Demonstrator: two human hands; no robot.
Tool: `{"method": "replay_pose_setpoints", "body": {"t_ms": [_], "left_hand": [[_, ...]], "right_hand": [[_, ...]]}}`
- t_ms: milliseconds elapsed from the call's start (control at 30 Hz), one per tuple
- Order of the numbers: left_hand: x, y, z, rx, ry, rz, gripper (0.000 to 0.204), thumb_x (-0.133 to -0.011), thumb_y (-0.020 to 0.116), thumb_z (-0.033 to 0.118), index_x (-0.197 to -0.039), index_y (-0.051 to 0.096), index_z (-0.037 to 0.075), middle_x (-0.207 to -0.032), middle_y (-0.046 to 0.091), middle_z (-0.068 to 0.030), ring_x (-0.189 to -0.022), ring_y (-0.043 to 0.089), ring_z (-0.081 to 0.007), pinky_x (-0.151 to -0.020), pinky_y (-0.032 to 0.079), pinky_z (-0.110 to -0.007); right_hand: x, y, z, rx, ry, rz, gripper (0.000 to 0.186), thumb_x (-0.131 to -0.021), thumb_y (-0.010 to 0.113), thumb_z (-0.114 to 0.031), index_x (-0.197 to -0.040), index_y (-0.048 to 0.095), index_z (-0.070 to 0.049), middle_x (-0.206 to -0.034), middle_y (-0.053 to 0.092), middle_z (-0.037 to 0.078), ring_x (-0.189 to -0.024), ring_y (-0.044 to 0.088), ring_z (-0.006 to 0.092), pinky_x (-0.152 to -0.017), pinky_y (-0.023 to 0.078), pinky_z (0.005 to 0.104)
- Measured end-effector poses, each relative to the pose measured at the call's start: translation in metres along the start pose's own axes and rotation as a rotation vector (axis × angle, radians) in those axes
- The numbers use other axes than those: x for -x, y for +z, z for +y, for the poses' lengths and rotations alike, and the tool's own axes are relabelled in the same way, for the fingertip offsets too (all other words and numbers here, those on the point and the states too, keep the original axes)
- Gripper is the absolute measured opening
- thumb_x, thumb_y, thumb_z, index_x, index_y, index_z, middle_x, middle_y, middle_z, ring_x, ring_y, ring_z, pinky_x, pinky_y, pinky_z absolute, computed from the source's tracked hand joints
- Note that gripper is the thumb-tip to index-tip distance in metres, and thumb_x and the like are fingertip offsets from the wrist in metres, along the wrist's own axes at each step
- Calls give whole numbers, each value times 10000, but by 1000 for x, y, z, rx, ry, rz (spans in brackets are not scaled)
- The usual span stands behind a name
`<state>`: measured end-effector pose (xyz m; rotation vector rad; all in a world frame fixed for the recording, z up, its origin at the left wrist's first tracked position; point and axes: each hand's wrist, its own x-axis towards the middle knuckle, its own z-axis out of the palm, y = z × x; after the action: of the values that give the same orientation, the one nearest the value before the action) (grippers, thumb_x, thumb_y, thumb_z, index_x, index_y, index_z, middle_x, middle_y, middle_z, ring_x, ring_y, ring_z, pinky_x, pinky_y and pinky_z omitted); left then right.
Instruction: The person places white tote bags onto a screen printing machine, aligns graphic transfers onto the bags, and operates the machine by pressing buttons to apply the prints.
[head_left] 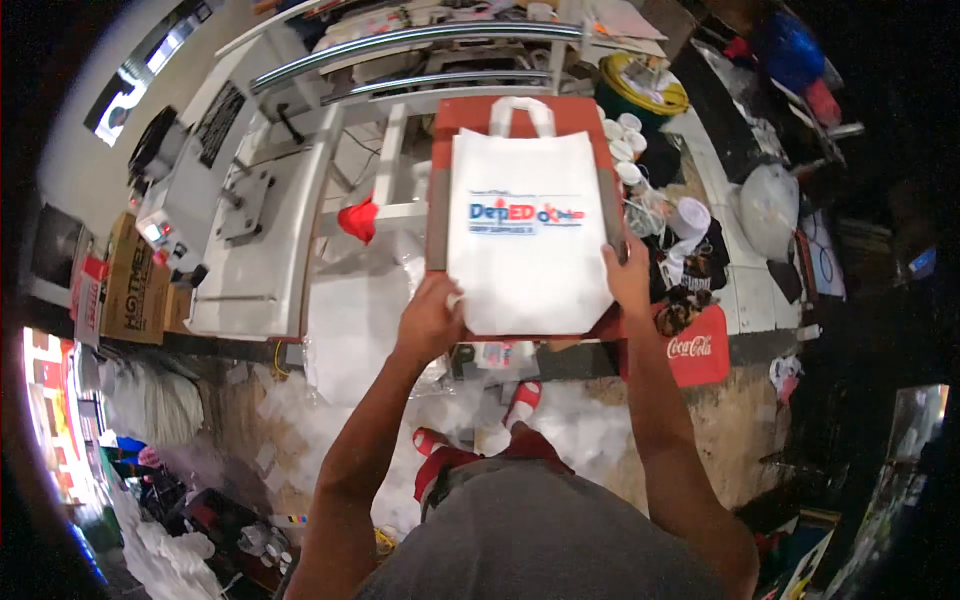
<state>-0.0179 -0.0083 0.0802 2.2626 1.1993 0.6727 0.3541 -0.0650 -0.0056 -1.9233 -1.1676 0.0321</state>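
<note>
A white tote bag (525, 285) with a red and blue print lies flat on a reddish-brown board (447, 120), its loop handle pointing away from me. My left hand (433, 318) is closed at the bag's lower left edge, fingers curled in against the fabric. On the opposite side, my right hand (628, 275) pinches the right edge, thumb on top; the fingers beneath are partly hidden.
Left of the board stands a white press machine (240, 200) with metal rails behind. A red cloth (358, 219) hangs beside it. White cups (627, 145), a green bucket (645, 85) and a red plastic chair or crate (695, 347) are on the right.
</note>
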Motion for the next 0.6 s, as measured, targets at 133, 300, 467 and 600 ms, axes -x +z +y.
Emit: {"method": "replay_pose_setpoints", "body": {"t_ms": [133, 300, 467, 600], "left_hand": [[-80, 73, 45, 49, 208, -67, 262, -833, 693, 198, -1038, 629, 49, -1181, 603, -136, -1134, 579, -313, -947, 484, -391], [-143, 141, 81, -50, 274, -83, 313, -832, 699, 254, -1071, 647, 59, -1187, 611, -128, -1115, 583, -310, -944, 490, -401], [-166, 165, 79, -146, 321, -74, 250, -833, 695, 261, -978, 684, 58, -1111, 652, -123, -1052, 601, -308, -910, 493, -412], [-188, 125, 23, -194, 66, 234, 86, -788, 676, 163, -794, 706, 82, -884, 691, -113, -864, 624, -320, -772, 503, -437]], "right_hand": [[-16, 8, 2, -60, 267, -150, 654, -858, 685, -289, -1374, 450, 35, -1342, 497, 276, -1254, 495, 397, -1051, 404, 450], [-10, 14, 14, -133, 304, -153, 681, -850, 696, -285, -1378, 435, 56, -1333, 499, 291, -1244, 495, 416, -1057, 399, 438], [-10, 11, 12, -126, 280, -154, 692, -859, 683, -304, -1393, 416, 45, -1336, 485, 285, -1251, 474, 425, -1060, 389, 463], [-11, 7, -1, -104, 319, -182, 689, -861, 682, -297, -1396, 412, 43, -1340, 488, 278, -1249, 480, 420, -1061, 392, 456]]}}
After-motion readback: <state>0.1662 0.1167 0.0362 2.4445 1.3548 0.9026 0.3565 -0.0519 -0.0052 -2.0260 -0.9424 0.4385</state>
